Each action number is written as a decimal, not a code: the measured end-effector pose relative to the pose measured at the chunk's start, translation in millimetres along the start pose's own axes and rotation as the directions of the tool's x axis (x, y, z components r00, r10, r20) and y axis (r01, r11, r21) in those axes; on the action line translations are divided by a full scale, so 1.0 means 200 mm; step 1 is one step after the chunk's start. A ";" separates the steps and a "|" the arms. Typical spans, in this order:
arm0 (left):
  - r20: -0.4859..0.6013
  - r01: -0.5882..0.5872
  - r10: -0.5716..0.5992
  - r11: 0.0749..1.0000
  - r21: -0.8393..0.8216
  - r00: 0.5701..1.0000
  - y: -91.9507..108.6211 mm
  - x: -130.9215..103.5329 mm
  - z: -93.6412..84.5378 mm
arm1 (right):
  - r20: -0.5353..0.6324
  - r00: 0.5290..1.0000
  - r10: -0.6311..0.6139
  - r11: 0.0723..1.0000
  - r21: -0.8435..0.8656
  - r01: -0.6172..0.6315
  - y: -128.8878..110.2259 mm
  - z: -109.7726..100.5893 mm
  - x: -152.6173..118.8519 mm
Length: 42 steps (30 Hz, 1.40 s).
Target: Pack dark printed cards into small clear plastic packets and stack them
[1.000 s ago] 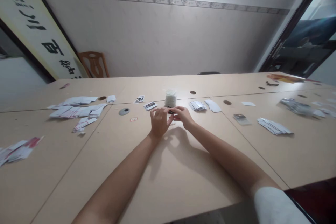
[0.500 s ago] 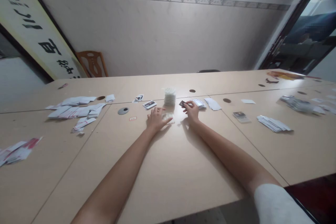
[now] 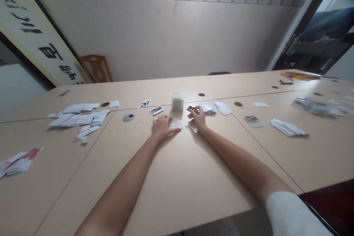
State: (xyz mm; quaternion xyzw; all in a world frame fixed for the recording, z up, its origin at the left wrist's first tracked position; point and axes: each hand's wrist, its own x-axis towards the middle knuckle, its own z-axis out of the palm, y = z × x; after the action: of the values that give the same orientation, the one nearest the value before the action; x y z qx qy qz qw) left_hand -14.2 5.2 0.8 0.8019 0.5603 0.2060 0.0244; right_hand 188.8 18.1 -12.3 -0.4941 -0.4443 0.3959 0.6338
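My left hand (image 3: 162, 127) rests on the table, its thumb along the near edge of a flat whitish packet (image 3: 176, 123) and its fingers curled at the packet's left side. Between the fingertips of my right hand (image 3: 199, 118) is a small dark printed card (image 3: 191, 109), held just above the tabletop. A stack of whitish, translucent packets (image 3: 177, 101) stands upright just beyond both hands. Left of that stack lies a small pile of dark-printed cards (image 3: 156, 110). White-bordered cards (image 3: 208, 108) lie just behind my right hand.
White paper slips (image 3: 80, 118) are heaped on the left, more slips (image 3: 287, 128) on the right. A clear sleeve with a dark picture (image 3: 253, 121) and plastic bags (image 3: 312, 106) lie on the right. The table (image 3: 177, 191) has round cable holes (image 3: 238, 104). A wooden chair (image 3: 95, 68) stands behind.
My left thumb has come down to the packet's near edge, and its fingers have drawn in at the left, uncovering more of the packet. My right hand still holds the card, barely moved.
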 end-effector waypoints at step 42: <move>-0.277 -0.291 0.245 0.947 -0.139 0.929 0.11 -0.03 0.01 | 0.497 0.864 0.079 0.884 0.366 -0.292 -0.03 0.03 -0.07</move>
State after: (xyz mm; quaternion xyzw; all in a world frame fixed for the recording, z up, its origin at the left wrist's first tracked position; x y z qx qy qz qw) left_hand 4.8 -8.4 2.4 0.8322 0.4230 0.3584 -0.0054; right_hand 178.6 5.8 -8.1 -0.2735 -0.4348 0.6516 0.5582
